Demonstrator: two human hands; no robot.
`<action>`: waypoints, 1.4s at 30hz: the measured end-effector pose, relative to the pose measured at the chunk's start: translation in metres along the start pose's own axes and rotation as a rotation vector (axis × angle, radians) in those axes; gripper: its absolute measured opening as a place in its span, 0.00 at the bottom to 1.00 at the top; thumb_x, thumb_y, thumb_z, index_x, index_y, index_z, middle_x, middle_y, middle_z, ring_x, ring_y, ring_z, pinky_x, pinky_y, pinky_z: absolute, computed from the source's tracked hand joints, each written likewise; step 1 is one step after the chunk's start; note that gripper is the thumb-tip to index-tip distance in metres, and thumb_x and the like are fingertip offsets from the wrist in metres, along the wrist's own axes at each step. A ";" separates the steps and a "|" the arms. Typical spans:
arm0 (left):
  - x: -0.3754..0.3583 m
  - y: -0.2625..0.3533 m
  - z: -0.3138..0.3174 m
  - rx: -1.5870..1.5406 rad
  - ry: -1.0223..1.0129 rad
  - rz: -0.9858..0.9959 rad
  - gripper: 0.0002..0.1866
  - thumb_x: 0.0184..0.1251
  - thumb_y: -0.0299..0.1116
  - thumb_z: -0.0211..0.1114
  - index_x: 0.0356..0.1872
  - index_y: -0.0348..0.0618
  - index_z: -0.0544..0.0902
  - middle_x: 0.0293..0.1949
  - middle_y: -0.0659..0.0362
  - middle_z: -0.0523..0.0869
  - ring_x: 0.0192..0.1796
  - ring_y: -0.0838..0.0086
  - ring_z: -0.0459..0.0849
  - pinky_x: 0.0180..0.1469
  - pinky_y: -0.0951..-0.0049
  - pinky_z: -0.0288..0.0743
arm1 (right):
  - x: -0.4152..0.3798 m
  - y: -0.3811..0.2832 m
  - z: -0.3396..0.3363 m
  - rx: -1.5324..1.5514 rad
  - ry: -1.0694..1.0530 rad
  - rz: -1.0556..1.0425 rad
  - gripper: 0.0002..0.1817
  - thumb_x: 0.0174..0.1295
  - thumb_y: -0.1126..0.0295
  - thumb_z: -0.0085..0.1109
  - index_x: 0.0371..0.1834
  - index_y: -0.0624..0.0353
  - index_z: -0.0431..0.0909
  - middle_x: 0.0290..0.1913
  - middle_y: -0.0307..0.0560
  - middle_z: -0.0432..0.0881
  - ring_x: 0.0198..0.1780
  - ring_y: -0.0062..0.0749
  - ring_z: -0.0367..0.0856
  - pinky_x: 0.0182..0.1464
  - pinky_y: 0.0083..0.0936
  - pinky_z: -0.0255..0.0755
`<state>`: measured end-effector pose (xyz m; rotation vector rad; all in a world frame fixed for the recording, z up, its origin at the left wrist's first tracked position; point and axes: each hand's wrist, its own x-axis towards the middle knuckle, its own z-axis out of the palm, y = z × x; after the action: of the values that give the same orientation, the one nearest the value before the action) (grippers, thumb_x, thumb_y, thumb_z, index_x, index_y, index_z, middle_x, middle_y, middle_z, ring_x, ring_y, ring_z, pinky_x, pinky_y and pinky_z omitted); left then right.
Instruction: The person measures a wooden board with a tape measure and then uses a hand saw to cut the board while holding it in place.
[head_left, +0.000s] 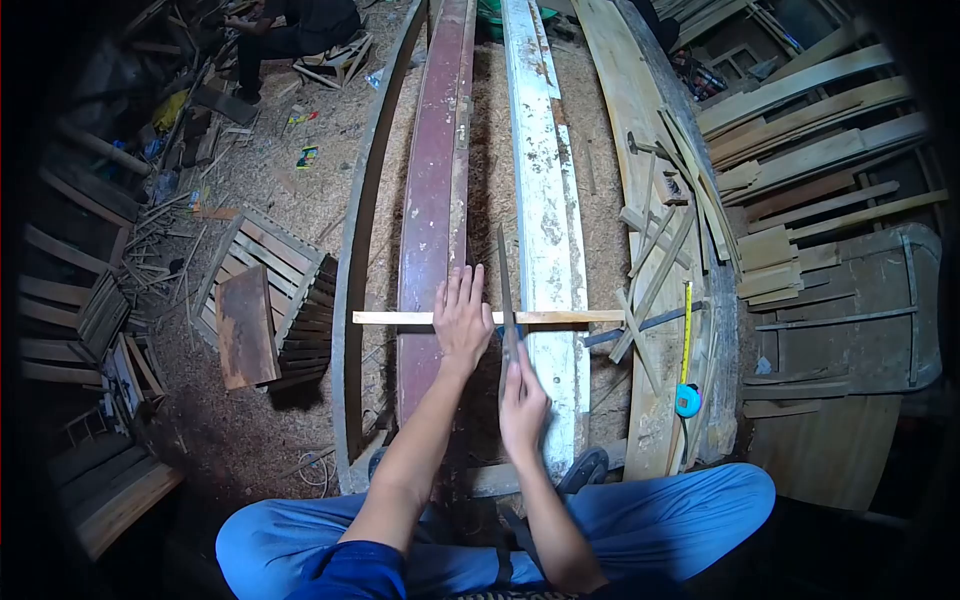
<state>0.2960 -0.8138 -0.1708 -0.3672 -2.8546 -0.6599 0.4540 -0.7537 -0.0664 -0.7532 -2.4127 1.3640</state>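
A thin pale wood strip point(580, 317) lies crosswise over a dark red plank point(430, 200) and a chipped white plank point(545, 200). My left hand point(462, 320) presses flat on the strip above the red plank, its fingers stretched forward. Closed round the handle of a handsaw point(505, 280), my right hand point(523, 405) is just on the near side of the strip. The saw's narrow blade points away from me and crosses the strip in the gap between the planks. Whether its teeth are in the wood cannot be made out.
A yellow tape measure with a teal case point(687, 400) lies extended on the right bench board point(655, 430), near a hammer point(640, 146) and loose offcuts. A slatted wooden crate point(300, 265) stands at left. Another person point(300, 20) sits at upper left.
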 end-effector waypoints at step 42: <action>-0.002 0.002 0.002 0.006 0.012 -0.020 0.33 0.72 0.37 0.56 0.80 0.48 0.73 0.78 0.50 0.76 0.82 0.59 0.68 0.86 0.53 0.53 | -0.052 -0.002 -0.034 0.064 -0.020 0.066 0.21 0.82 0.68 0.55 0.70 0.70 0.80 0.66 0.65 0.86 0.69 0.47 0.85 0.70 0.38 0.76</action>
<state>0.2981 -0.8115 -0.1717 -0.3336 -2.8517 -0.6544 0.5124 -0.7589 -0.0459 -0.8126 -2.3666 1.4725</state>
